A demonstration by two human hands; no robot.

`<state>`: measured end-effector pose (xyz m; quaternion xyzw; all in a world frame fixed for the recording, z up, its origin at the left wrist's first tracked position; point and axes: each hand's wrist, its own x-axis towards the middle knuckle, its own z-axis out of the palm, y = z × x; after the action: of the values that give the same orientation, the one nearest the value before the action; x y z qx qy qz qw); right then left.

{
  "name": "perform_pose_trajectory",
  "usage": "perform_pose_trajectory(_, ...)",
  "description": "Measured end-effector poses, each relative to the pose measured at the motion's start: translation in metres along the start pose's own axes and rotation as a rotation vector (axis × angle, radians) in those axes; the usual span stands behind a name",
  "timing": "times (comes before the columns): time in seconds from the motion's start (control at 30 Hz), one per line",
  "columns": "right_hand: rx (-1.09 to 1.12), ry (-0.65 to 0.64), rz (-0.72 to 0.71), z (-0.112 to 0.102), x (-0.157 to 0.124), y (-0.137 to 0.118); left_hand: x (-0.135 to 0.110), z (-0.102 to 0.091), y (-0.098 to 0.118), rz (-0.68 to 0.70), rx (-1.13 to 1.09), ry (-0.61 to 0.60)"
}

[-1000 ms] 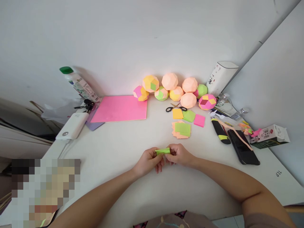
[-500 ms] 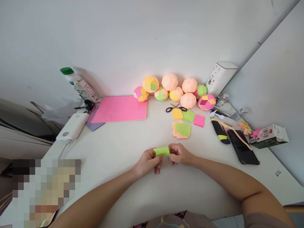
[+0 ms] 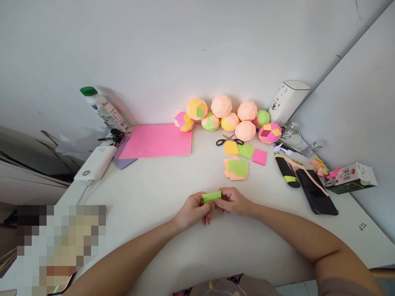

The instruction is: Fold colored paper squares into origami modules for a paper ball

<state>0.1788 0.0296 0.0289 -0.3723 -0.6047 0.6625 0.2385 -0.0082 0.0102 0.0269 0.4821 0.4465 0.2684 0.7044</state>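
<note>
Between my two hands is a green sticky note (image 3: pixel 212 196), folded into a narrow strip. My left hand (image 3: pixel 195 209) pinches its left end, and my right hand (image 3: pixel 232 201) grips the right end with thumb and fingers. Just beyond the hands lies a stack of peach and green paper pieces (image 3: pixel 238 168). Behind that stack are a yellow sticky pad (image 3: pixel 231 148), a green pad (image 3: pixel 246 151) and a pink pad (image 3: pixel 259 157). Scissors (image 3: pixel 229 140) with black handles lie partly open behind the yellow pad.
Several folded paper balls (image 3: pixel 221 106) stand against the wall. A pink board (image 3: pixel 156 142) lies at the back left, near a green-capped bottle (image 3: pixel 106 109) and a white power bank (image 3: pixel 95 163). On the right are a black phone (image 3: pixel 317 192), a black-and-yellow object (image 3: pixel 286 171) and a milk carton (image 3: pixel 352 178).
The green note looks narrower now, folded over lengthwise. My right thumb and fingers have shifted left along its lower edge.
</note>
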Motion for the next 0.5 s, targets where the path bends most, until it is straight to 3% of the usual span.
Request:
perform_pose_trajectory(0.17,0.046,0.043,0.048,-0.0026,-0.0017,0.0025,-0.0010,-0.0005,0.0018,0.023,-0.048,0.026)
perform_pose_trajectory(0.5,0.086,0.095,0.015,-0.0048,-0.0016,0.0081,0.0017,-0.0030,-0.0005,0.041,-0.129,0.018)
